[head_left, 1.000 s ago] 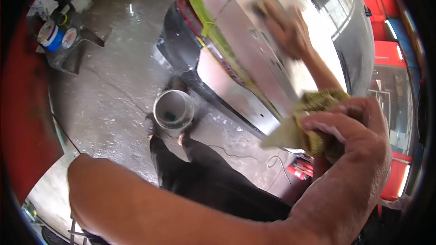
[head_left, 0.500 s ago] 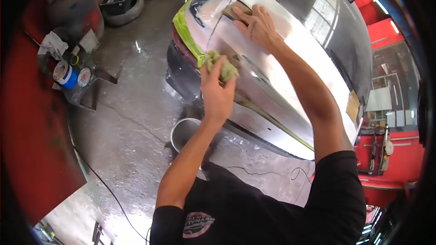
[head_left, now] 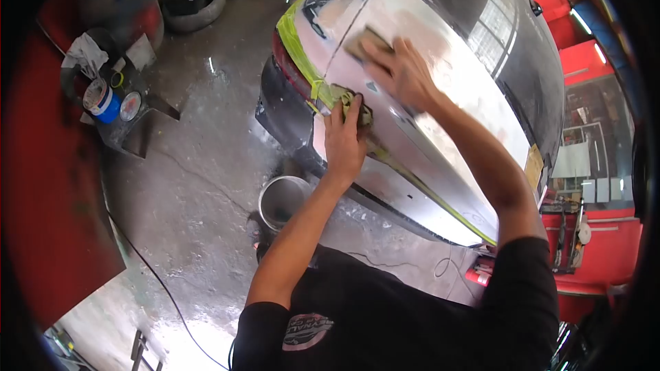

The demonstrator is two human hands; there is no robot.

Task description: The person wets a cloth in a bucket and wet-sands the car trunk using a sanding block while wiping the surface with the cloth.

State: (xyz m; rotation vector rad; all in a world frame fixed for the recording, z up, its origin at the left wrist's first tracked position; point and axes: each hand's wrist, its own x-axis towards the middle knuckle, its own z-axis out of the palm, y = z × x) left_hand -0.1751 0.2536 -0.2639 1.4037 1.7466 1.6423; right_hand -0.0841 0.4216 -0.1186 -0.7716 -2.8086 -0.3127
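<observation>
A car's rear panel [head_left: 440, 34], with whitish and bare patches, fills the upper middle. My right hand [head_left: 405, 72], blurred by motion, presses a flat brownish sanding pad [head_left: 368, 42] on the panel. Lower and to the left, my left hand [head_left: 346, 141] grips a crumpled yellow-green cloth [head_left: 354, 104] against the panel beside the taillight. Green masking tape [head_left: 294, 38] runs along the edge of the red taillight [head_left: 283, 62]. The dark bumper [head_left: 278, 106] is below it.
A bucket [head_left: 282, 203] stands on the floor under my left forearm. At the left, a small stand [head_left: 127, 130] holds a blue-and-white tub [head_left: 103, 103], a lid and rags. A black cable [head_left: 161, 282] crosses the floor. Red cabinets [head_left: 598, 254] are at the right.
My left hand has moved from in front of my face down to the car with the cloth. My right hand has shifted along the panel with the pad, lately slightly downward.
</observation>
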